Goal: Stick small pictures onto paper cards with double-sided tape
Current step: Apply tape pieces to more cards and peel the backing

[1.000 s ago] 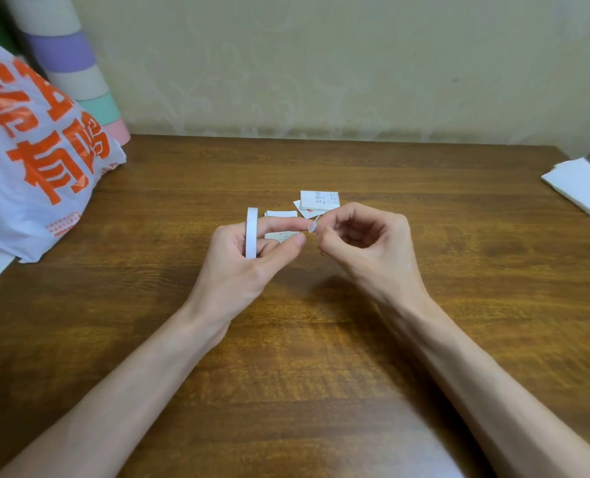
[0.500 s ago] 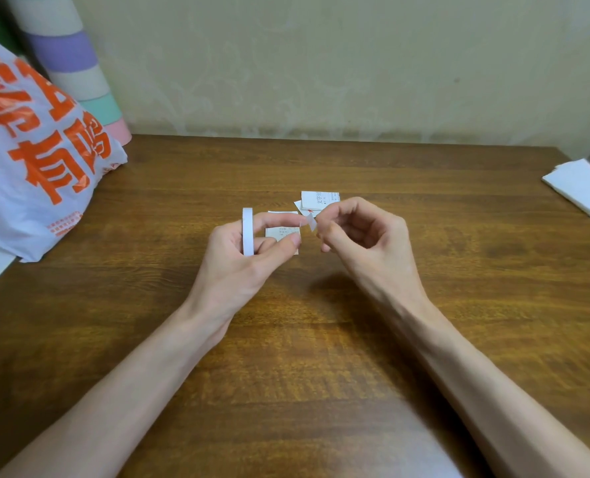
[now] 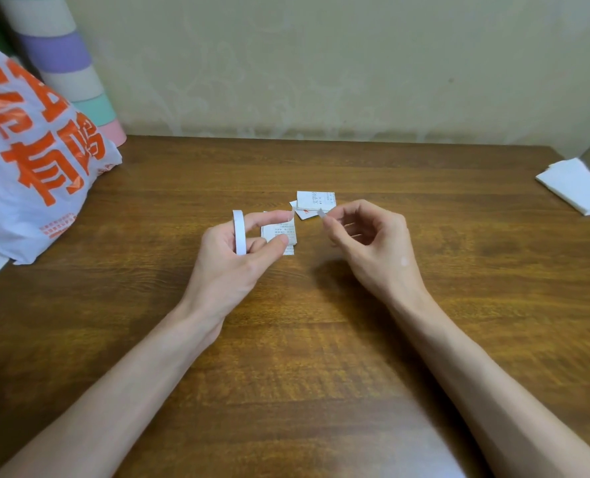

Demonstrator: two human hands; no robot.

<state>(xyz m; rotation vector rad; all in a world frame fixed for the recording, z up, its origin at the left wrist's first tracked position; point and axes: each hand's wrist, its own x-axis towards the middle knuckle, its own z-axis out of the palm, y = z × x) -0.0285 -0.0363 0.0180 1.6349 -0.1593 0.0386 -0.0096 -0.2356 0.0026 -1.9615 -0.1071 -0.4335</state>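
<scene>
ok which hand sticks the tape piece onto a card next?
Right. The right hand pinches the small tape piece just beside the far card pile. The left hand carries the tape roll on its index finger, so it is likely less free.

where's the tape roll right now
In the head view, left of centre: the tape roll is held by the left hand, just left of the printed paper cards.

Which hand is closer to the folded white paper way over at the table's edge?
Right. The right hand, pinching a tape piece, is left of the folded white paper, well apart; the left hand, carrying the tape roll, is even farther left.
</scene>
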